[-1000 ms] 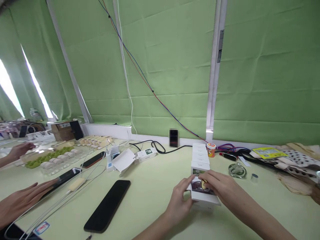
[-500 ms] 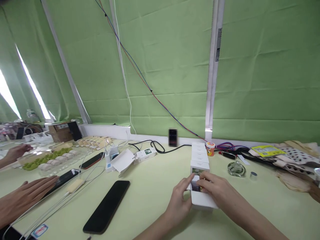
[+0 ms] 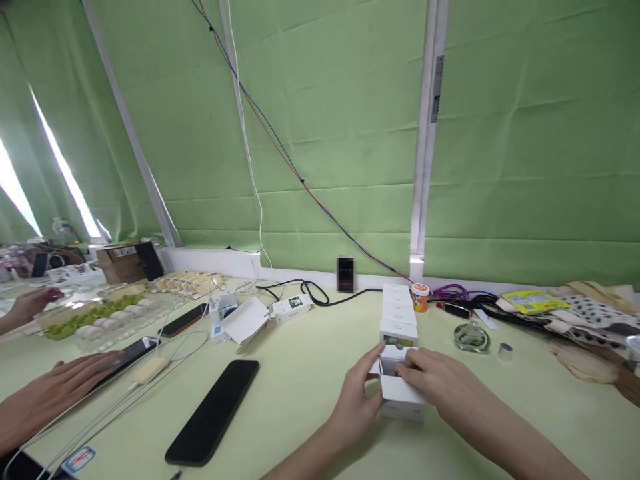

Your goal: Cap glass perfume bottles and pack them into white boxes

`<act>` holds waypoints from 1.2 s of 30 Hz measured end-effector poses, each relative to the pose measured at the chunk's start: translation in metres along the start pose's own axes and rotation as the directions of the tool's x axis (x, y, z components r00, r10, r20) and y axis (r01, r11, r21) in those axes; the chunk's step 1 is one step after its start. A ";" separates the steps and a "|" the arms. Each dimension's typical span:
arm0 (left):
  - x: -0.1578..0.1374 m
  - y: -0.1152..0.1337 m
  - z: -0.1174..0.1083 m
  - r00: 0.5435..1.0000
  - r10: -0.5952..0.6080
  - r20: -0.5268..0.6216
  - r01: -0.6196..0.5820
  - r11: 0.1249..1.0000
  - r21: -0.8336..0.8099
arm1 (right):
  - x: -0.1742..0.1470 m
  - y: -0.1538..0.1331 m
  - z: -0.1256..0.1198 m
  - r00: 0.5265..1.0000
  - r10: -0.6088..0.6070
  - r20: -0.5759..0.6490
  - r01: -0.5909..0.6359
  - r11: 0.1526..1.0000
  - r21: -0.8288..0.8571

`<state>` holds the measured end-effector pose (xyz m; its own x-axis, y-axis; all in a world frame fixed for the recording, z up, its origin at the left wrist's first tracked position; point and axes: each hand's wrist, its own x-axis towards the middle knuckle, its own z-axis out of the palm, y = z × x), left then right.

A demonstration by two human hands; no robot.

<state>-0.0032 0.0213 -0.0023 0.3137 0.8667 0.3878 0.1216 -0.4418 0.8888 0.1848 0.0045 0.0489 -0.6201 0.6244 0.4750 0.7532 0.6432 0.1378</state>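
Observation:
An open white carton point(image 3: 403, 408) stands on the table with its lid flap folded toward me. My left hand point(image 3: 356, 395) grips its left side between thumb and fingers. Over the right edge, my right hand point(image 3: 434, 379) is bent with its fingertips inside the opening; what they pinch, if anything, is hidden. Behind the carton a row of similar white boxes point(image 3: 399, 313) runs back toward the wall, the nearest showing a green picture.
A black phone point(image 3: 214, 413) lies left of my hands. Beyond it another person's hand point(image 3: 65, 387) rests on a second phone. Egg trays point(image 3: 107, 320), cables and an opened paper box point(image 3: 246, 323) lie further left. To the right are a glass ashtray point(image 3: 471, 337) and an orange tub point(image 3: 420, 298).
My right fingertips have shifted slightly within the carton's opening, and more of its inside shows. The lid flap sits a little higher and further left. My left hand keeps its grip.

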 end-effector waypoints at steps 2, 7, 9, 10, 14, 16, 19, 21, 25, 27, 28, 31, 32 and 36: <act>0.000 0.001 0.001 1.000 -0.006 -0.010 0.006 0.998 -0.065 | 0.000 0.000 0.000 0.998 -0.005 0.059 0.006 1.000 -0.003; 0.004 0.005 0.000 0.998 -0.059 -0.004 0.058 0.990 -0.129 | 0.000 -0.001 -0.011 0.982 0.020 0.187 -0.029 0.999 0.045; 0.004 0.007 -0.001 0.996 -0.086 0.006 0.086 0.983 -0.164 | 0.001 0.001 -0.017 0.990 0.051 0.134 -0.066 0.992 0.109; 0.003 0.007 -0.001 0.996 -0.093 0.009 0.094 0.979 -0.183 | 0.001 0.003 -0.019 0.993 0.074 0.089 -0.086 0.986 0.140; 0.000 0.010 -0.002 0.997 -0.080 0.019 0.082 0.982 -0.169 | 0.003 0.012 -0.021 0.977 0.202 -0.069 -0.185 0.964 0.191; -0.001 0.009 -0.002 0.998 -0.061 0.029 0.064 0.988 -0.142 | 0.003 0.014 -0.020 0.972 0.224 -0.076 -0.201 0.952 0.229; 0.000 0.006 -0.003 0.999 -0.019 0.036 0.023 0.993 -0.114 | 0.004 0.013 -0.020 0.970 0.245 0.004 -0.231 0.911 0.342; 0.002 0.005 -0.004 0.999 -0.008 0.034 0.011 0.995 -0.098 | 0.005 0.012 -0.020 0.958 0.279 0.067 -0.281 0.869 0.406; 0.003 0.004 -0.003 1.000 -0.010 0.011 0.011 0.996 -0.086 | 0.007 0.013 -0.017 0.957 0.253 0.140 -0.289 0.840 0.459; 0.002 0.004 -0.002 1.000 -0.011 0.000 0.011 0.996 -0.088 | 0.007 0.014 -0.014 0.964 0.216 0.155 -0.264 0.848 0.460; 0.002 0.004 0.000 1.000 -0.016 -0.010 0.015 0.995 -0.102 | 0.008 0.014 -0.013 0.965 0.207 0.162 -0.259 0.851 0.456; 0.000 0.002 0.003 0.996 -0.055 -0.076 0.039 0.978 -0.206 | 0.008 0.015 -0.011 0.964 0.202 0.172 -0.258 0.864 0.433; 0.000 0.001 0.004 0.992 -0.071 -0.105 0.044 0.969 -0.244 | 0.008 0.015 -0.012 0.964 0.199 0.177 -0.257 0.869 0.423; -0.001 -0.002 0.006 0.990 -0.077 -0.118 0.041 0.959 -0.280 | 0.008 0.014 -0.014 0.964 0.186 0.189 -0.247 0.889 0.386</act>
<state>0.0016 0.0194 -0.0056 0.1906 0.9192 0.3445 -0.1340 -0.3233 0.9368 0.1936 0.0127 0.0670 -0.4995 0.8052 0.3195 0.7377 0.5887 -0.3305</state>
